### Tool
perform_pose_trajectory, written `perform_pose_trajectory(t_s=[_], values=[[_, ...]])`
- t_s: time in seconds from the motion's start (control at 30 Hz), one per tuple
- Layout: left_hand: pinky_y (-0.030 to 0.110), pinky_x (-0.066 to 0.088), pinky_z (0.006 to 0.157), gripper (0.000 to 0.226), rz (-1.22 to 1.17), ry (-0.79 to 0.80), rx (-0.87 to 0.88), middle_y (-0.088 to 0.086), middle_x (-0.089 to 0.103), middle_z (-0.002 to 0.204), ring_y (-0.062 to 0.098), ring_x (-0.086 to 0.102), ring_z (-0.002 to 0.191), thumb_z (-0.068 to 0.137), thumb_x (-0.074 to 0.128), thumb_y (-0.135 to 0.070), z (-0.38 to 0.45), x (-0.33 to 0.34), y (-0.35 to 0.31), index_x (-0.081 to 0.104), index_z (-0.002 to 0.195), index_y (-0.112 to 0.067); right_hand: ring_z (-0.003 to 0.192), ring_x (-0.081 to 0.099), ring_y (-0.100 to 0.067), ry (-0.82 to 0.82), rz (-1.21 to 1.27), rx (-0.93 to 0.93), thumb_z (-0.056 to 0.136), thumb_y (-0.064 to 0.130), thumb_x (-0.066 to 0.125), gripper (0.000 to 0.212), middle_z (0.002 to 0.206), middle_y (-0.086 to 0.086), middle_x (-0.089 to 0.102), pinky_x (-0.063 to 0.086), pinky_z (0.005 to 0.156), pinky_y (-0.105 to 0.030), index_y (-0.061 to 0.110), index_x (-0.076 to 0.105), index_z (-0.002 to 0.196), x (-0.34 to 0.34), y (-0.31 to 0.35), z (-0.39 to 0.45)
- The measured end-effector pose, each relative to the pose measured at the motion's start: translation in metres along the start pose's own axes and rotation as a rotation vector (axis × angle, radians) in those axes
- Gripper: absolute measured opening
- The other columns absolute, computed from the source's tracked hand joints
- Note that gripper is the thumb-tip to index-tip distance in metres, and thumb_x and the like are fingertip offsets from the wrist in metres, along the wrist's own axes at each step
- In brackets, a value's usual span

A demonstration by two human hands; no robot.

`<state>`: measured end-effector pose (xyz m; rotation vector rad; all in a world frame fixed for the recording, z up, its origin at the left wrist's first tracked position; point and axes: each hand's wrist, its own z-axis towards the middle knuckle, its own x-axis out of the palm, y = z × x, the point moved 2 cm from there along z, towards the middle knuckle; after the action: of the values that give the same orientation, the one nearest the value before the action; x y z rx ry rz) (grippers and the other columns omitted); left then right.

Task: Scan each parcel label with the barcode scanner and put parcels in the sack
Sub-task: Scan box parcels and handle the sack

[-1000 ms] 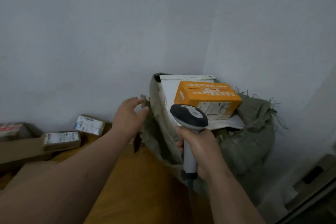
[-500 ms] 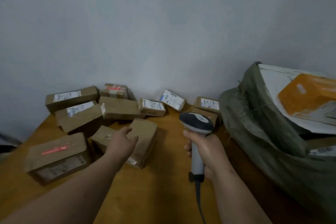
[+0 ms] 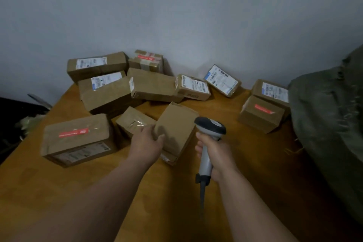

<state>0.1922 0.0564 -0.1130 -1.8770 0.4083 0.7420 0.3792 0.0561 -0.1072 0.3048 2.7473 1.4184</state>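
My right hand (image 3: 216,155) grips the grey handle of the barcode scanner (image 3: 210,129), whose dark head points away from me over the table. My left hand (image 3: 146,141) is at the left edge of a plain brown parcel (image 3: 178,127) in the middle. Its thumb lies over the parcel's top face and its fingers are loosely bent, and no firm hold shows. No label shows on that parcel's top. The green sack (image 3: 330,120) bulges at the right edge, its mouth out of view.
Several taped cardboard parcels lie on the wooden table (image 3: 59,192). A large one with a red sticker (image 3: 76,139) is at the left, and labelled ones line the grey wall (image 3: 193,86). Two stacked boxes (image 3: 261,114) stand beside the sack.
My view swung left from the sack and its orange box to the parcels on the table. My left hand left the sack's rim and came down to the plain brown parcel.
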Motion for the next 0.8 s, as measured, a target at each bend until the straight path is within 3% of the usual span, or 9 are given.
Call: perform_pose_trajectory(t_s=[0.13, 0.3, 0.4, 0.5, 0.57, 0.7, 0.8], values=[[0.047, 0.037, 0.113, 0.064, 0.130, 0.003, -0.025, 0.003, 0.038, 0.152, 0.027, 0.032, 0.141, 0.094, 0.060, -0.044, 0.014, 0.017, 0.001, 0.036, 0.150, -0.025, 0.101, 0.064, -0.022, 0.033, -0.044, 0.074, 0.082, 0.036, 0.077, 0.041, 0.107, -0.003, 0.067, 0.050, 0.100, -0.049, 0.015, 0.066, 0.115, 0.015, -0.014, 0.026], [0.049, 0.034, 0.115, 0.087, 0.080, 0.089, -0.067, 0.005, 0.030, 0.157, 0.030, 0.029, 0.142, 0.085, 0.065, -0.057, 0.017, 0.028, 0.011, 0.023, 0.155, -0.026, 0.111, 0.061, -0.024, 0.041, 0.021, 0.083, 0.085, 0.033, 0.075, 0.037, 0.111, 0.000, 0.066, 0.048, 0.100, -0.043, 0.021, 0.066, 0.119, 0.029, -0.028, 0.025], [0.050, 0.030, 0.115, 0.104, 0.011, 0.150, -0.135, 0.003, 0.015, 0.162, 0.032, 0.019, 0.146, 0.076, 0.068, -0.069, 0.012, 0.024, 0.012, 0.014, 0.157, -0.029, 0.106, 0.065, -0.023, 0.057, 0.031, 0.034, 0.086, 0.028, 0.075, 0.017, 0.104, 0.000, 0.071, 0.051, 0.093, -0.041, 0.026, 0.069, 0.101, 0.031, -0.021, 0.010], [0.051, 0.033, 0.114, 0.116, -0.213, 0.252, -0.192, 0.003, 0.012, 0.161, 0.032, 0.023, 0.145, 0.064, 0.076, -0.071, 0.008, 0.016, 0.016, 0.016, 0.156, -0.033, 0.097, 0.069, -0.027, 0.060, -0.020, -0.030, 0.085, 0.026, 0.075, 0.002, 0.094, -0.005, 0.075, 0.054, 0.092, -0.048, 0.023, 0.075, 0.085, 0.036, -0.008, -0.013], [0.051, 0.038, 0.112, 0.129, -0.376, 0.315, -0.249, 0.007, 0.023, 0.157, 0.032, 0.035, 0.138, 0.049, 0.081, -0.075, 0.003, 0.011, 0.021, 0.019, 0.154, -0.034, 0.095, 0.070, -0.026, 0.086, -0.080, -0.088, 0.086, 0.025, 0.075, 0.013, 0.089, -0.004, 0.076, 0.054, 0.093, -0.051, 0.025, 0.078, 0.073, 0.043, -0.001, -0.029], [0.043, 0.050, 0.099, 0.102, -0.586, 0.378, -0.240, 0.005, 0.048, 0.140, 0.023, 0.056, 0.115, 0.070, 0.082, -0.052, -0.012, -0.010, 0.029, 0.026, 0.153, -0.031, 0.093, 0.071, -0.023, 0.090, -0.122, -0.187, 0.084, 0.025, 0.076, 0.013, 0.089, 0.000, 0.077, 0.055, 0.093, -0.050, 0.035, 0.079, 0.077, 0.053, 0.007, -0.061], [0.039, 0.054, 0.089, 0.080, -0.765, 0.430, -0.232, 0.004, 0.062, 0.123, 0.022, 0.061, 0.107, 0.073, 0.078, -0.046, -0.021, -0.036, 0.031, 0.044, 0.144, -0.025, 0.095, 0.071, -0.022, -0.087, -0.017, -0.261, 0.083, 0.019, 0.078, 0.008, 0.089, 0.001, 0.077, 0.055, 0.092, -0.048, 0.026, 0.078, 0.078, 0.045, 0.013, -0.076]])
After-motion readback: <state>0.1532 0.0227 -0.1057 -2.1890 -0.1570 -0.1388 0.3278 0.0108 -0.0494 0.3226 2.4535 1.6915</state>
